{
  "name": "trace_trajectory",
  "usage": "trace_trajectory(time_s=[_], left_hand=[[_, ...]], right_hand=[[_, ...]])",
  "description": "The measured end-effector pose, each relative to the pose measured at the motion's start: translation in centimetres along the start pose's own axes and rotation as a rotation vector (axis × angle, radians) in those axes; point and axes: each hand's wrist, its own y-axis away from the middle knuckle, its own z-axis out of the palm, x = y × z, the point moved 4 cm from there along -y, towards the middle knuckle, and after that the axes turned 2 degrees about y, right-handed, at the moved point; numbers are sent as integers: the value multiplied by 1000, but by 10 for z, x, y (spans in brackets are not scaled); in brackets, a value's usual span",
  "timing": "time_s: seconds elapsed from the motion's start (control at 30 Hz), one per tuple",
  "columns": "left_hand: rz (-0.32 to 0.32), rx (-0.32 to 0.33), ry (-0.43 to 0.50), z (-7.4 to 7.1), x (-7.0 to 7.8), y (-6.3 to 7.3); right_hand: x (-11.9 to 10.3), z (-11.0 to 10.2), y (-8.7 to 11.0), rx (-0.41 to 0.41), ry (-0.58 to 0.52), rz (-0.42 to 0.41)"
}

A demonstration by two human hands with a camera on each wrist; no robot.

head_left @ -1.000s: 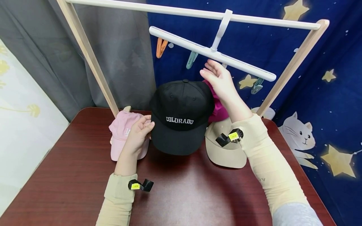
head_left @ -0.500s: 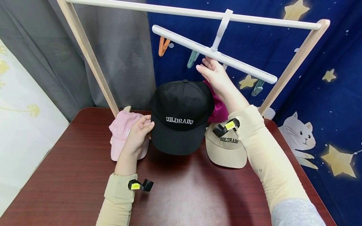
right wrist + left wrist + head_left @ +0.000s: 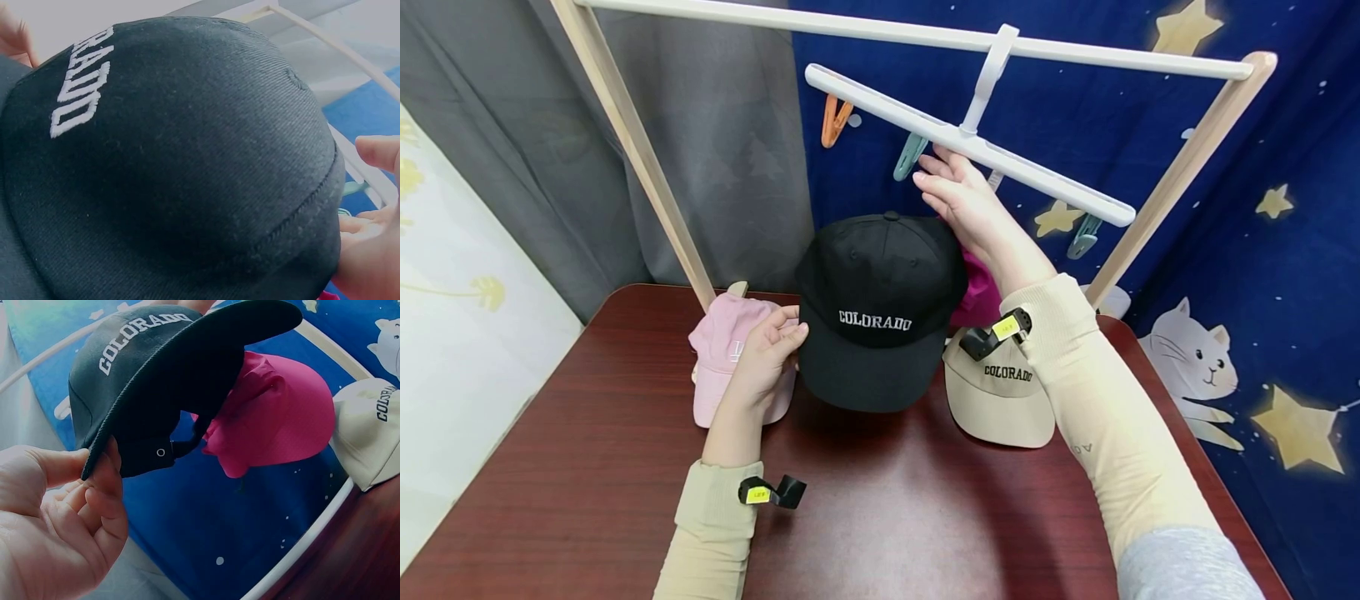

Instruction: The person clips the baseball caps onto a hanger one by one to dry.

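Observation:
A black cap [image 3: 887, 275] with white COLORADO lettering is held up above the table, front facing me. My left hand [image 3: 769, 357] pinches the side of its brim between thumb and fingers, clearly seen in the left wrist view. Above the cap, my right hand [image 3: 976, 208] is raised with fingers extended, just under a tilted white hanger [image 3: 880, 102] and close to a teal clip [image 3: 911, 157]. Whether the fingertips touch the hanger cannot be told. An orange clip [image 3: 835, 122] and another teal clip [image 3: 1083, 237] hang farther out. Behind the black cap is a magenta cap [image 3: 287, 412], mostly hidden in the head view.
A white rod [image 3: 865, 29] between wooden posts [image 3: 640, 154] carries the hanger. On the dark red table [image 3: 587, 467], a pink cap [image 3: 730, 333] lies at left and a beige cap [image 3: 1000, 412] at right. Grey and starry blue curtains [image 3: 1240, 208] stand behind.
My right hand has moved up and left toward the middle teal clip. The hanger's left end has shifted slightly up and right. My left hand and the black cap have barely moved.

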Motion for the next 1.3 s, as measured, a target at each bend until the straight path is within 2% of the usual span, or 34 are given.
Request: trace_trajectory(time_s=[0.3, 0.77, 1.3], left_hand=[[5, 3, -3, -1, -1, 1], [3, -3, 1, -5, -2, 1], [9, -17, -13, -6, -2, -1]], right_hand=[[0, 0, -3, 17, -12, 2], [1, 4, -5, 97, -29, 5], [0, 6, -10, 100, 44, 5]])
